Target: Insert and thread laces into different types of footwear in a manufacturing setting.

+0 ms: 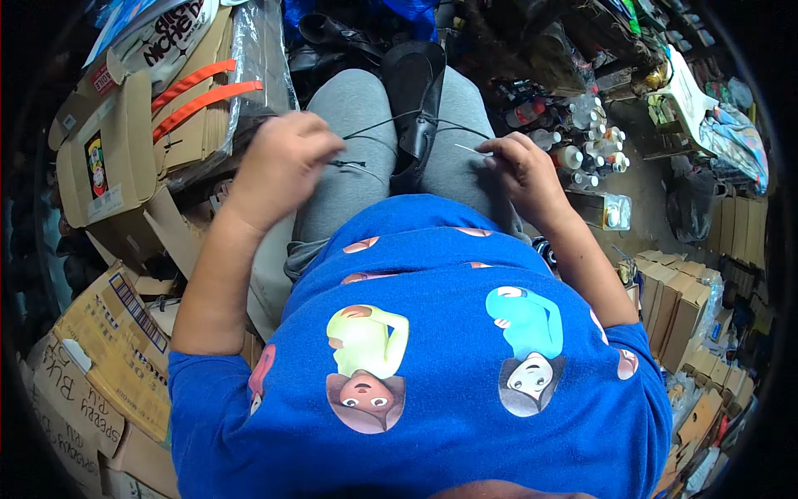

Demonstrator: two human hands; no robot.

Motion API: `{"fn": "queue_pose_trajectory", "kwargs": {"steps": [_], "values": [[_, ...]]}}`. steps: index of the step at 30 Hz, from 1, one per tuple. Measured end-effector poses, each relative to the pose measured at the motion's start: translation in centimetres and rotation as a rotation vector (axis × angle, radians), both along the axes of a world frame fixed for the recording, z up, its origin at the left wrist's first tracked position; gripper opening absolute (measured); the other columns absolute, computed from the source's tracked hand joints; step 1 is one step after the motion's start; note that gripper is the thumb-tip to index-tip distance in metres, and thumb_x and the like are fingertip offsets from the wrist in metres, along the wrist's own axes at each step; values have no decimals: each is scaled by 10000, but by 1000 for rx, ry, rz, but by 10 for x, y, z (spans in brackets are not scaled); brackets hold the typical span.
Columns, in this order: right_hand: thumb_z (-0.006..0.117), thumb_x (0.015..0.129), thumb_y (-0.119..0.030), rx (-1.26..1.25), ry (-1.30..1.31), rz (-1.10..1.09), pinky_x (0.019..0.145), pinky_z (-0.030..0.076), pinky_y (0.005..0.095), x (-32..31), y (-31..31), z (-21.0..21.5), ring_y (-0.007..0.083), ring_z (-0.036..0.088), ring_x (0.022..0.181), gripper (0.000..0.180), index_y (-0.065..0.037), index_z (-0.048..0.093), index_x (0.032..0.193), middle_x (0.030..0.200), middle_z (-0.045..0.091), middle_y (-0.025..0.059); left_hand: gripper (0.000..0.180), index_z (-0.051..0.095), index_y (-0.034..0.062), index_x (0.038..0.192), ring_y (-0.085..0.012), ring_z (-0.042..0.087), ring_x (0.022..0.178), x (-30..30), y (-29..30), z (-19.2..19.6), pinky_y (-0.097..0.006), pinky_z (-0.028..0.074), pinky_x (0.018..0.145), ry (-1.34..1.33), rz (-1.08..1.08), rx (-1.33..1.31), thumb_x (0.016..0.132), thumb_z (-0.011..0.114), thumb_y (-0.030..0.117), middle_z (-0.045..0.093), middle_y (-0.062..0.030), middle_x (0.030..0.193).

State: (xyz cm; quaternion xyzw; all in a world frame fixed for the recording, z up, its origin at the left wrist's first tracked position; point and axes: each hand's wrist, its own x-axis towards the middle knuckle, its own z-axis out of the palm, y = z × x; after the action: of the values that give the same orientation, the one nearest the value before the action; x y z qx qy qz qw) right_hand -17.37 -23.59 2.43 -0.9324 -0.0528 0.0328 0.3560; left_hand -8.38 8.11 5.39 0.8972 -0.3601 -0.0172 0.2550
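Observation:
A black leather shoe (418,91) is clamped between my knees, sole away from me. My left hand (278,162) is closed on a dark thread (378,126) that runs from the shoe's side and is pulled taut to the left. My right hand (524,170) pinches a thin needle (470,150) with a second strand of the thread leading to the shoe. Both hands hover over my grey trousers (349,125), one on each side of the shoe.
Flattened cardboard boxes (116,158) and a bundle with orange straps (204,91) lie at my left. Several small bottles (582,145) stand at my right, beyond them stacked boxes (682,308). More black shoes (332,37) lie ahead.

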Motion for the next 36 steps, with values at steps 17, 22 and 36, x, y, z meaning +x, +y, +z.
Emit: {"fn": "queue_pose_trajectory", "kwargs": {"steps": [17, 22, 36], "values": [[652, 789, -137, -26, -90, 141, 720, 508, 386, 65, 8, -2, 301, 640, 776, 144, -108, 712, 916, 841, 640, 118, 100, 580, 20, 957, -260, 612, 879, 60, -72, -26, -375, 482, 797, 425, 19, -371, 865, 565, 57, 591, -136, 981], [632, 783, -158, -137, -91, 167, 722, 482, 407, 74, 13, -1, 289, 635, 789, 127, -121, 709, 877, 826, 642, 92, 317, 631, 70, 1108, -261, 579, 1004, 90, -92, -51, -343, 462, 897, 206, -236, -219, 796, 671, 109, 566, -117, 1088], [632, 778, -181, -303, -6, 243, 788, 427, 407, 87, 23, 7, 270, 630, 852, 128, -130, 716, 860, 821, 641, 69, 264, 672, 34, 998, -212, 663, 922, 131, -118, -43, -339, 512, 844, 551, -460, 0, 748, 746, 77, 701, -109, 957]]}}
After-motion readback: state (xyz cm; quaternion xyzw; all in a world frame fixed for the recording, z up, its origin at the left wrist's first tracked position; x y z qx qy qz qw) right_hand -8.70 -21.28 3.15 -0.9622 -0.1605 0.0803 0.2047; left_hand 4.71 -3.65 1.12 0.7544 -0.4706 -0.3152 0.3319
